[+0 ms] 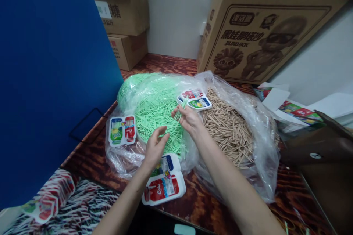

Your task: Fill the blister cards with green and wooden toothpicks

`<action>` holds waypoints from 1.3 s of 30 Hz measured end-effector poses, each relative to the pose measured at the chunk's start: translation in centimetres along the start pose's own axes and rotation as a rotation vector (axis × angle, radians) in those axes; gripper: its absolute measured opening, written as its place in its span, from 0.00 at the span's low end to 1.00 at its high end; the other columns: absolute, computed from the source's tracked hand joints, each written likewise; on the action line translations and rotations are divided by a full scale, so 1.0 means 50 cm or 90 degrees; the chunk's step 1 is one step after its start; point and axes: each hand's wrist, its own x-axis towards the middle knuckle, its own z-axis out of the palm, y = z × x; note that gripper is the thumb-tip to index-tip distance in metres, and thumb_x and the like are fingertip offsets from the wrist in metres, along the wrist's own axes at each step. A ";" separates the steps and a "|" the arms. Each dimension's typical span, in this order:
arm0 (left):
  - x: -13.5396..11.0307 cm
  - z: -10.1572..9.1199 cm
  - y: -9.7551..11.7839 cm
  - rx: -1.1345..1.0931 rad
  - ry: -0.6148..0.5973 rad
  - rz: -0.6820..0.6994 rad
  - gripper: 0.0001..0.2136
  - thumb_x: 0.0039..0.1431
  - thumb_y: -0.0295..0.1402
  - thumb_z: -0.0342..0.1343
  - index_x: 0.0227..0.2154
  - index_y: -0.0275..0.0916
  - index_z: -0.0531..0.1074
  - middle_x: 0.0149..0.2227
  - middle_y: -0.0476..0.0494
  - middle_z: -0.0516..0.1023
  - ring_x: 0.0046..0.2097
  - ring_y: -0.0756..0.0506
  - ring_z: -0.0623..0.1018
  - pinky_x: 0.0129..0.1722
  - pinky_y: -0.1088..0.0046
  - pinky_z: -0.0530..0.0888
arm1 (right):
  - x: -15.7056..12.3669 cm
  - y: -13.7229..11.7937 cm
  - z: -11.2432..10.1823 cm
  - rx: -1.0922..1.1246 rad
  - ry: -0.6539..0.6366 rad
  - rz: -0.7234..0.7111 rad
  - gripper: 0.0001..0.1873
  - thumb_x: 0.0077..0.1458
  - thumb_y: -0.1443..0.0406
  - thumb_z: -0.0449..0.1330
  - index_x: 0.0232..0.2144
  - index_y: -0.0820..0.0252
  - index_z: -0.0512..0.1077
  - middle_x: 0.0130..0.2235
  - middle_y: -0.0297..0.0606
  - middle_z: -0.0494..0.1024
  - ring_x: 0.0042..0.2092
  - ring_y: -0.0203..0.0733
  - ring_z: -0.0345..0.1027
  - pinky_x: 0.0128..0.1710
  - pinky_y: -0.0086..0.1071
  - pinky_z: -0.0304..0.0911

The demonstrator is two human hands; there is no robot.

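Observation:
My right hand (189, 120) is closed on a few thin green sticks (180, 112), which point up from the fingertips over a heap of loose green sticks (154, 114) in a clear plastic bag. My left hand (156, 147) hovers over the front of that heap, its thumb and fingers apart and nothing visible in them. Just below it lies a large white pack (173, 187) with Cola and blue-green prints, partly covered by my left wrist. Beyond my right fingers a smaller printed pack (202, 103) rests between the bags. Another one (122, 130) lies on plastic at the left.
A second clear bag (261, 147) holds brown sticks (227, 128). Cardboard boxes (127, 11) are stacked behind, and a large carton (248, 44) stands back right. A blue panel (52, 66) bounds the left. Many printed packs (55, 194) fill the lower left; an opened box (325, 161) sits right.

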 end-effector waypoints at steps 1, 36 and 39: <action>0.000 0.007 0.002 -0.016 0.008 0.006 0.15 0.58 0.38 0.54 0.47 0.39 0.70 0.53 0.37 0.73 0.54 0.42 0.72 0.52 0.62 0.69 | -0.006 0.004 0.006 -0.001 -0.005 -0.019 0.08 0.50 0.68 0.64 0.27 0.60 0.66 0.22 0.29 0.75 0.26 0.34 0.71 0.36 0.32 0.68; -0.170 0.012 0.027 0.206 -0.267 0.176 0.09 0.63 0.33 0.48 0.38 0.40 0.74 0.38 0.42 0.79 0.41 0.45 0.77 0.42 0.69 0.71 | -0.405 0.138 -0.109 0.082 0.152 0.081 0.10 0.50 0.61 0.65 0.32 0.58 0.67 0.26 0.29 0.66 0.26 0.32 0.60 0.28 0.28 0.59; -0.164 0.004 0.020 0.224 -0.192 0.184 0.08 0.62 0.33 0.50 0.36 0.40 0.74 0.36 0.43 0.79 0.40 0.44 0.77 0.41 0.69 0.71 | -0.417 0.150 -0.110 -0.120 0.270 -0.095 0.08 0.54 0.60 0.61 0.33 0.56 0.68 0.26 0.30 0.68 0.28 0.34 0.61 0.30 0.29 0.59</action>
